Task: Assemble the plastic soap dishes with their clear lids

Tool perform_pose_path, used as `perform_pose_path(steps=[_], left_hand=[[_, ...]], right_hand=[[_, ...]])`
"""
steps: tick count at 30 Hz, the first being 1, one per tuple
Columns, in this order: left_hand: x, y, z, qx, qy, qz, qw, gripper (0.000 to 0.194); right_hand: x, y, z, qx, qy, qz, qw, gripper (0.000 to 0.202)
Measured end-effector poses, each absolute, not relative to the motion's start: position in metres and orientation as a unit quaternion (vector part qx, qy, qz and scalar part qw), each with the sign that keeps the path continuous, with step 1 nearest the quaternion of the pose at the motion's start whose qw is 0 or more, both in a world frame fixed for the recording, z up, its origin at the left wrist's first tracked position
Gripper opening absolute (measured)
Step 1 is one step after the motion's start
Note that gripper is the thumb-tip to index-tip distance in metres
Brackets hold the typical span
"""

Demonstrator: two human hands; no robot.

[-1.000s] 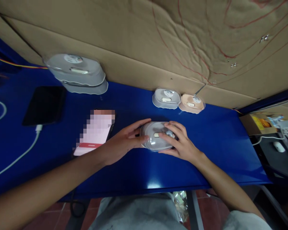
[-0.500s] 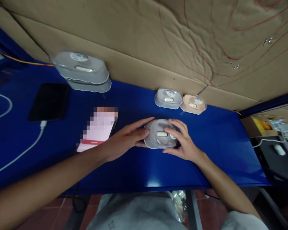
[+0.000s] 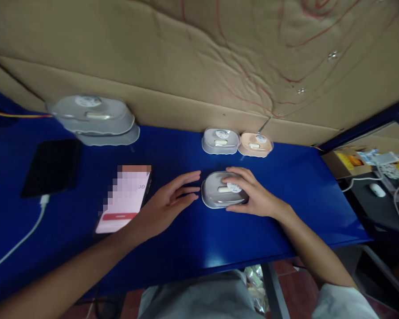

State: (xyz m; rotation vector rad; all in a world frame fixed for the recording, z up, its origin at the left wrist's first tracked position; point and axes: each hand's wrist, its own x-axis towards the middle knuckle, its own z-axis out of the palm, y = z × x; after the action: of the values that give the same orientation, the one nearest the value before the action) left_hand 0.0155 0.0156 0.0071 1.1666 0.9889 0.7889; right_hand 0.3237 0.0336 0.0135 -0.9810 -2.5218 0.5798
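Observation:
A grey oval container (image 3: 216, 195) with a clear lid, a pale raised handle and a round white label rests on the blue table in front of me. My right hand (image 3: 252, 190) wraps around its right side, fingers over the lid and thumb along the near edge. Just left of the container is my left hand (image 3: 176, 195), its fingers stretched out and apart, holding nothing. A small gap separates those fingertips from the container.
Along the cardboard wall stand a similar grey container (image 3: 221, 144), a peach one (image 3: 256, 145) and a grey stack (image 3: 103, 119). A lit phone (image 3: 126, 195) and a dark tablet (image 3: 51, 168) with a white cable lie left. A cardboard box (image 3: 347, 164) sits right.
My left hand has let go of the container and drawn a little to the left. My right hand stays on it. The camera view has shifted slightly.

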Motion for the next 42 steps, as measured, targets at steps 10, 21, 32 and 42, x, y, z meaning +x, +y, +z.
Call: perform_pose_path(steps=[10, 21, 32, 42], left_hand=[[0.004, 0.03, 0.007, 0.641, 0.482, 0.366, 0.472, 0.034], [0.0, 0.037, -0.002, 0.679, 0.481, 0.378, 0.406, 0.024], [-0.007, 0.029, 0.005, 0.727, 0.495, 0.315, 0.356, 0.022], [-0.023, 0.048, -0.009, 0.66, 0.557, 0.346, 0.367, 0.023]], right_hand=[[0.43, 0.047, 0.033, -0.581, -0.802, 0.126, 0.059, 0.075], [0.546, 0.08, -0.026, -0.739, -0.648, -0.069, 0.173, 0.062], [0.481, 0.094, -0.048, -0.639, -0.72, -0.072, 0.261, 0.055], [0.389, 0.059, -0.025, -0.573, -0.725, 0.05, 0.38, 0.066]])
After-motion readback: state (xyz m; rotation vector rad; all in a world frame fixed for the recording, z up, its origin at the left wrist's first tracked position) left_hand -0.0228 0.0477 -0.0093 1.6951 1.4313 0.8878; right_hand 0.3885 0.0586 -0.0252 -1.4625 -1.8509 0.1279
